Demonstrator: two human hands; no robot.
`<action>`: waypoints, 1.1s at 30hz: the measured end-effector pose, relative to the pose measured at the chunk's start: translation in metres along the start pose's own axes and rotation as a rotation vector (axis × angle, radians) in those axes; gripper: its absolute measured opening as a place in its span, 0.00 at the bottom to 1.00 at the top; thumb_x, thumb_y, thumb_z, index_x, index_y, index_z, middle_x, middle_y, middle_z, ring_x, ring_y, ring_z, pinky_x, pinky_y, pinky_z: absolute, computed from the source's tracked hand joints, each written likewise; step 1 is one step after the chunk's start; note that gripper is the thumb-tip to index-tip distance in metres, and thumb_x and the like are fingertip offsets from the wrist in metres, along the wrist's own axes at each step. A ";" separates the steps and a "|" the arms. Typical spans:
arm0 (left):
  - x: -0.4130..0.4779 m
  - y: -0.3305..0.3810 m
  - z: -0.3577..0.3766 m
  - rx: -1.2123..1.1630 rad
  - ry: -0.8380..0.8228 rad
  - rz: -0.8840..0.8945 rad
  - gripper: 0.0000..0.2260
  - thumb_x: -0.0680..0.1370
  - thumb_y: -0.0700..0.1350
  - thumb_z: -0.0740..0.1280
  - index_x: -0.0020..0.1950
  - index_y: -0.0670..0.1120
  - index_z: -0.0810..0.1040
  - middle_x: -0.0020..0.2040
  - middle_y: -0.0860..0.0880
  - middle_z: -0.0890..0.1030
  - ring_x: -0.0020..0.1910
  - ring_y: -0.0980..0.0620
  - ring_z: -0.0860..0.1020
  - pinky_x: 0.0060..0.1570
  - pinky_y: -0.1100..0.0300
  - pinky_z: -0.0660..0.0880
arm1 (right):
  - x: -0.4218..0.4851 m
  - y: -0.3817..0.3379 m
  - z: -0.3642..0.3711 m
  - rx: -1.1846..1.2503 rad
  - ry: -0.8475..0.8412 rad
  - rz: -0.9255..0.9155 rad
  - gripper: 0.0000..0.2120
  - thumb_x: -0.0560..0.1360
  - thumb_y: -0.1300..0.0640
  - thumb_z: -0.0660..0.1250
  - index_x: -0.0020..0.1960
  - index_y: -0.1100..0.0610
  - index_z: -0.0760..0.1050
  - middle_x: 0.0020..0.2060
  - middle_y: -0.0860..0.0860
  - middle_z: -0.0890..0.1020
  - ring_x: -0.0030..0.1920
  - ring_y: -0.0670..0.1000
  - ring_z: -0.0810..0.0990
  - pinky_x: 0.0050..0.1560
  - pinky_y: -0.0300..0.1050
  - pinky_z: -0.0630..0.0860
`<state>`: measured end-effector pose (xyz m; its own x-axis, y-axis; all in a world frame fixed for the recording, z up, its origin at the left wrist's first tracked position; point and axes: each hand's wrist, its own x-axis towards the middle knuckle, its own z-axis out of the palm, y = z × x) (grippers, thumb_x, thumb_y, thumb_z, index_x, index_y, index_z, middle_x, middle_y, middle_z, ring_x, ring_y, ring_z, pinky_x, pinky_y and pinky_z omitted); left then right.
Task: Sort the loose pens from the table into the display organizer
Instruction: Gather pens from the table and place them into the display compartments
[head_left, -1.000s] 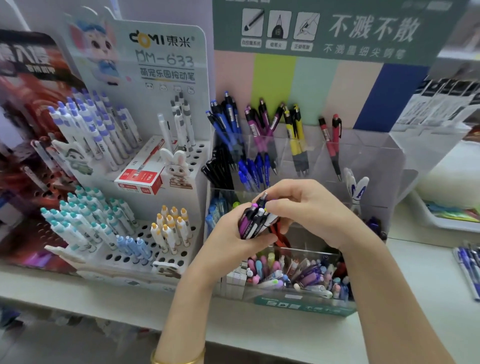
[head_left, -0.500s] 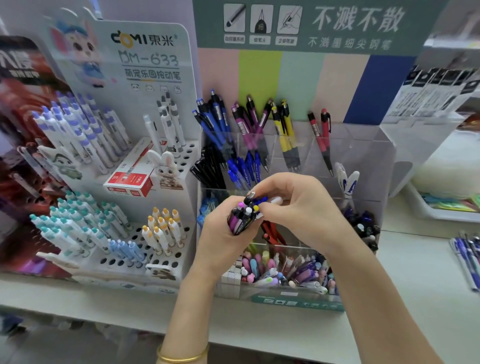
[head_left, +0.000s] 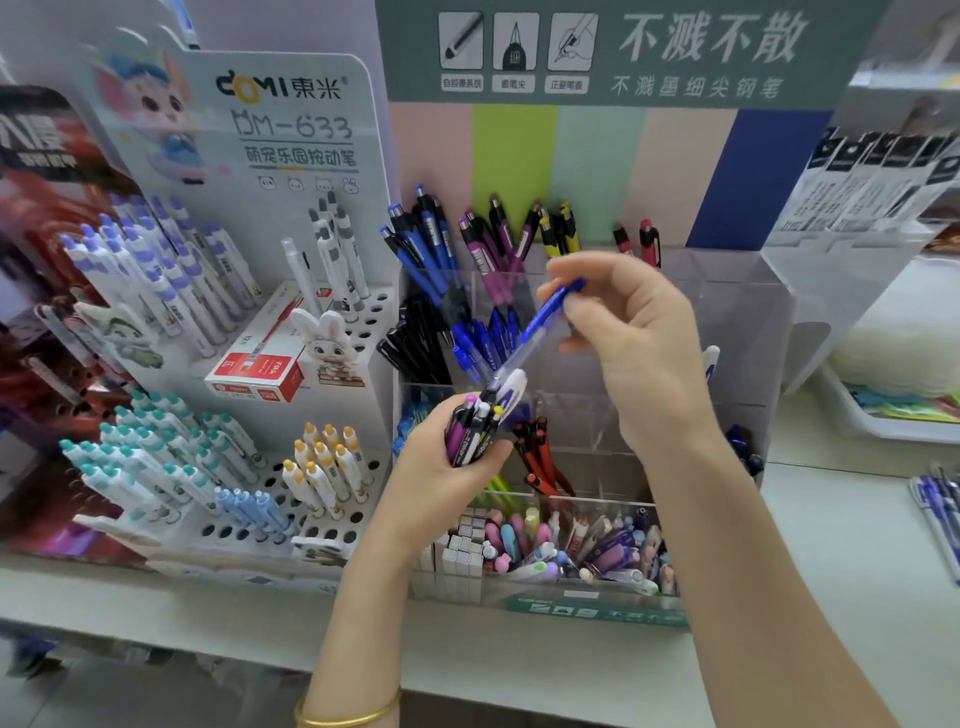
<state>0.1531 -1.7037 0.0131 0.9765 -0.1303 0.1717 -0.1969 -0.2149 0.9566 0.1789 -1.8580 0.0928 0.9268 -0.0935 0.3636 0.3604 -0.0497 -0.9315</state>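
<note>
A blue pen (head_left: 545, 317) is pinched at its upper end between the thumb and curled fingertips of the right hand (head_left: 639, 338). Its lower end is close over the bundle of pens (head_left: 475, 431), round which the left hand (head_left: 441, 473) is wrapped.

The bundle could be spilled if that grip is slackened. The blue pen could also be slotted into the wrong compartment of the display organizer (head_left: 727, 322) — the blue pens (head_left: 483, 338) at twelve o'clock from the bundle are crowded against black pens (head_left: 415, 353).

More loose pens (head_left: 940, 509) lie on the table (head_left: 831, 519) at three o'clock.

"DOMI" and "DM-633" can be read at ten o'clock — "不溅不散" at one o'clock.
</note>
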 end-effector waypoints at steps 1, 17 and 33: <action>0.000 -0.001 -0.001 -0.013 0.004 -0.011 0.12 0.76 0.39 0.71 0.51 0.56 0.75 0.35 0.64 0.79 0.36 0.65 0.77 0.40 0.74 0.71 | 0.004 -0.001 0.000 -0.005 0.039 -0.039 0.15 0.77 0.70 0.60 0.49 0.52 0.78 0.44 0.50 0.83 0.42 0.44 0.81 0.41 0.38 0.79; 0.008 -0.004 -0.016 -0.470 -0.063 -0.064 0.18 0.75 0.39 0.68 0.64 0.46 0.72 0.39 0.50 0.75 0.31 0.54 0.69 0.30 0.62 0.69 | 0.017 0.033 0.016 -0.474 0.125 -0.349 0.12 0.77 0.68 0.62 0.59 0.60 0.75 0.46 0.48 0.79 0.47 0.49 0.79 0.51 0.49 0.78; 0.007 0.003 -0.019 -0.691 -0.159 -0.016 0.16 0.76 0.36 0.60 0.64 0.41 0.71 0.51 0.40 0.83 0.27 0.54 0.72 0.31 0.63 0.72 | 0.020 0.049 0.036 -0.984 -0.045 -0.317 0.09 0.74 0.59 0.70 0.53 0.58 0.75 0.43 0.51 0.81 0.47 0.54 0.76 0.38 0.45 0.69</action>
<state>0.1611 -1.6869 0.0216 0.9438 -0.2829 0.1708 -0.0310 0.4388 0.8980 0.2190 -1.8267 0.0542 0.8149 0.1021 0.5705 0.3619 -0.8585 -0.3633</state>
